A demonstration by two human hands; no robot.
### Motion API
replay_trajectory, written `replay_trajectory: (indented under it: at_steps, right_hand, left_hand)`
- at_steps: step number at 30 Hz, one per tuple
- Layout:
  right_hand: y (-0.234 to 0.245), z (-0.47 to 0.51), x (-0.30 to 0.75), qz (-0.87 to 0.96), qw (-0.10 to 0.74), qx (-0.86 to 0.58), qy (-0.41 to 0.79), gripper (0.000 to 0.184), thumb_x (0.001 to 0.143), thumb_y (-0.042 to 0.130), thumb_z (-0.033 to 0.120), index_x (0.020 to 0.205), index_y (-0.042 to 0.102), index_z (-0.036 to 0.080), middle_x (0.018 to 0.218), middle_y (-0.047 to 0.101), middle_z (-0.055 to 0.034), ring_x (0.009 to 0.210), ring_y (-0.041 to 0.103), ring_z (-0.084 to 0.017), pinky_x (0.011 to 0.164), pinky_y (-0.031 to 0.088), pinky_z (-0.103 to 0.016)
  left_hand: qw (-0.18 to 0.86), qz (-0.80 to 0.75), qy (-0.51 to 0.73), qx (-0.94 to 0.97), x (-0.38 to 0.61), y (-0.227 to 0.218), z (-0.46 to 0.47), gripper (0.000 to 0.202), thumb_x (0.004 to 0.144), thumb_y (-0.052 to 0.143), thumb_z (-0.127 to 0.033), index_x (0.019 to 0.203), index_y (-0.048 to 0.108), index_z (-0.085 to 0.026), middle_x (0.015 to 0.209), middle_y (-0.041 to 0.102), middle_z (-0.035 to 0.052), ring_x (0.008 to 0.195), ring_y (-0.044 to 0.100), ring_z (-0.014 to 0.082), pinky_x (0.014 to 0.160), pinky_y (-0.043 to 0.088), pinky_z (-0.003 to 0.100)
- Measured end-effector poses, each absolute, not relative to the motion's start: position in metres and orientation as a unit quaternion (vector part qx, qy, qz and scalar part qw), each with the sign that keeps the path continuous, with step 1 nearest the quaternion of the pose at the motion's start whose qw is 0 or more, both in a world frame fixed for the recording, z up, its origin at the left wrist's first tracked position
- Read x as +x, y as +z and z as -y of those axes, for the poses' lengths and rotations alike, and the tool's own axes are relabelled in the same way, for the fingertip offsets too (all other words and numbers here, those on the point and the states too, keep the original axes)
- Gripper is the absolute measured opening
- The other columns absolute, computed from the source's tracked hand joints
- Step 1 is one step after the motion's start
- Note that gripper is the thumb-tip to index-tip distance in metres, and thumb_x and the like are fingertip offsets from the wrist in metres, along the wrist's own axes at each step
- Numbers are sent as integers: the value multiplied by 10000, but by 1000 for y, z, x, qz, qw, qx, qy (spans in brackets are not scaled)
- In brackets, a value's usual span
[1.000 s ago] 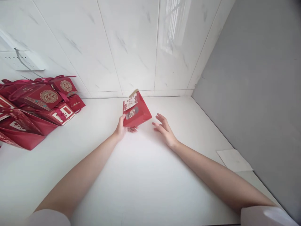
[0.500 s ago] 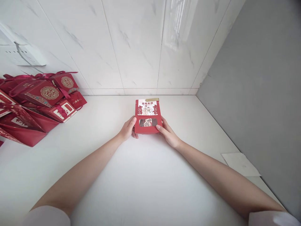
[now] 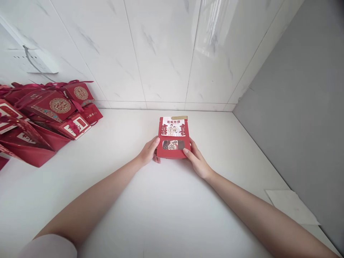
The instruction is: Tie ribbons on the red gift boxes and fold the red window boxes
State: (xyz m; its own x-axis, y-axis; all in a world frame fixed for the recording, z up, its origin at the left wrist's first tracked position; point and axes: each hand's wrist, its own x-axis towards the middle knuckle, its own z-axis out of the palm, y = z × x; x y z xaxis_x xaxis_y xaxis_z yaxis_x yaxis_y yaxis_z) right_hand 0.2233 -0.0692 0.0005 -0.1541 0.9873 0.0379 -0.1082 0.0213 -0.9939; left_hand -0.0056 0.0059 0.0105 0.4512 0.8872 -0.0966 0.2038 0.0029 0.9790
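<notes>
A small red gift pouch (image 3: pixel 173 137) with a printed white label on top and a clear window stands upright on the white counter (image 3: pixel 161 211). My left hand (image 3: pixel 148 152) grips its lower left edge, thumb on the front. My right hand (image 3: pixel 197 162) holds its lower right corner in the same way. Both hands are closed on the pouch.
A heap of red gift boxes and bags with ribbons (image 3: pixel 45 116) lies at the far left of the counter. A white wall socket with a cable (image 3: pixel 40 61) sits on the tiled wall above them. A grey panel (image 3: pixel 301 107) bounds the right side, with a white paper sheet (image 3: pixel 291 206) beside it.
One second ago only my left hand held the pouch, tilted. My right hand has since closed on it, and the pouch now stands upright facing me.
</notes>
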Motion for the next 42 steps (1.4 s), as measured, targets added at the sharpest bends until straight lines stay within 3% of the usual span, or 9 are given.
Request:
replay_trajectory:
  at_steps: [7, 12, 19, 26, 30, 34, 37, 42]
  right_hand:
    - [-1, 69, 225, 526, 492, -422, 552, 790, 939, 570, 590, 1581, 194, 324, 1458, 558, -84, 1338, 546, -274, 1143, 436, -490]
    - [-1, 69, 225, 528, 490, -425, 548, 792, 938, 564, 599, 1578, 191, 319, 1462, 554, -87, 1328, 557, -276, 1139, 443, -491]
    - [0, 70, 225, 524, 495, -422, 550, 803, 935, 582, 589, 1585, 190, 325, 1465, 553, -81, 1333, 552, -276, 1148, 433, -496]
    - [0, 71, 227, 535, 490, -425, 541, 837, 940, 568, 600, 1605, 140, 327, 1470, 546, -85, 1337, 550, -268, 1148, 438, -486]
    - [1, 72, 228, 564, 482, -393, 543, 889, 929, 550, 640, 1615, 73, 335, 1562, 447, -84, 1414, 472, -287, 1159, 422, -506]
    - [2, 73, 228, 591, 486, -345, 544, 999, 885, 624, 636, 1611, -3, 359, 1635, 328, -75, 1476, 387, -284, 1183, 387, -516]
    - [1, 74, 227, 593, 489, -328, 549, 1059, 850, 714, 566, 1608, 4, 360, 1592, 388, -100, 1440, 439, -277, 1173, 399, -507]
    - [-4, 75, 222, 580, 513, -368, 514, 1095, 818, 759, 539, 1602, 21, 344, 1475, 510, -136, 1250, 612, -291, 1054, 512, -502]
  left_hand:
    - [563, -435, 305, 633, -5, 9, -7, 763, 883, 366, -785, 1231, 622, -157, 560, 692, 46, 429, 651, 196, 382, 502, 251]
    - [562, -438, 305, 632, -5, 8, -7, 744, 876, 373, -790, 1127, 663, -152, 557, 689, 54, 435, 655, 196, 379, 490, 242]
    - [544, -440, 308, 645, -3, 10, -6, 805, 875, 360, -798, 1288, 607, -153, 557, 691, 47, 424, 650, 202, 368, 489, 253]
    - [547, -430, 317, 645, -3, 7, -5, 774, 888, 373, -781, 1309, 599, -172, 567, 700, 44, 436, 659, 193, 370, 484, 231]
    - [555, -434, 323, 632, -3, 9, -4, 799, 869, 402, -790, 1339, 579, -168, 557, 697, 45, 424, 649, 207, 372, 505, 260]
    - [554, -451, 321, 622, -2, 12, -4, 814, 874, 350, -799, 1250, 629, -134, 521, 675, 62, 411, 641, 222, 377, 520, 284]
    - [545, -456, 324, 625, 0, 15, -2, 773, 888, 345, -784, 1206, 632, -140, 551, 686, 68, 417, 645, 218, 371, 509, 273]
    - [517, -460, 382, 612, 1, 14, -1, 623, 904, 467, -701, 1311, 469, -229, 726, 733, 27, 445, 653, 188, 395, 513, 273]
